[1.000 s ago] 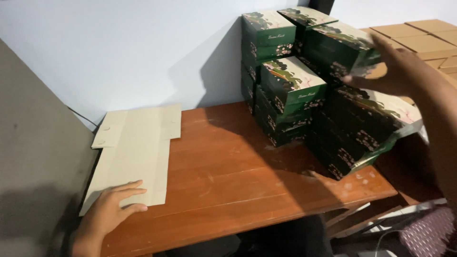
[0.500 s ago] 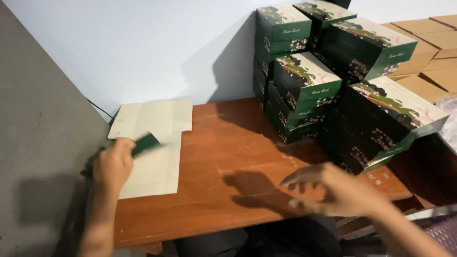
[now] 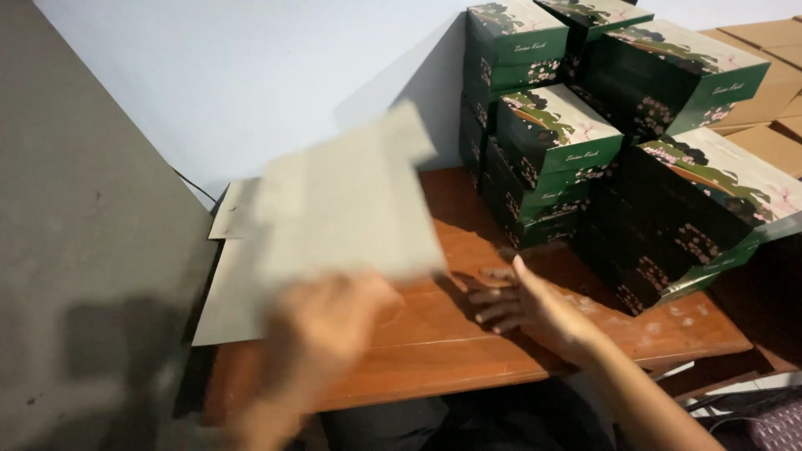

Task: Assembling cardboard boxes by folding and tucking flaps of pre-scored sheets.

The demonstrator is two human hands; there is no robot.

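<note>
- While the left hand point(image 3: 326, 321) is blurred, it grips the lower edge of a flat sheet point(image 3: 351, 205) of pale cardboard, lifted and tilted above the table point(image 3: 468, 351).
- The sheet hangs over the table's left half, its upper corner reaching toward the wall point(image 3: 251, 75); it too is blurred, so its folds cannot be told.
- Under it lies a stack point(image 3: 230, 284) of more flat cardboard, resting on the table's left end and jutting past the edge beside the grey panel point(image 3: 83, 250).
- The right hand point(image 3: 522, 302) is empty, fingers spread and slightly curled, just over the wood near the table's middle; whether it touches the wood cannot be told.
- Green boxes point(image 3: 618, 159) with flower print are piled on the right side of the table, against the wall, close to the right hand's fingertips.
- Brown cartons point(image 3: 764, 83) stand behind the boxes at the far right.
</note>
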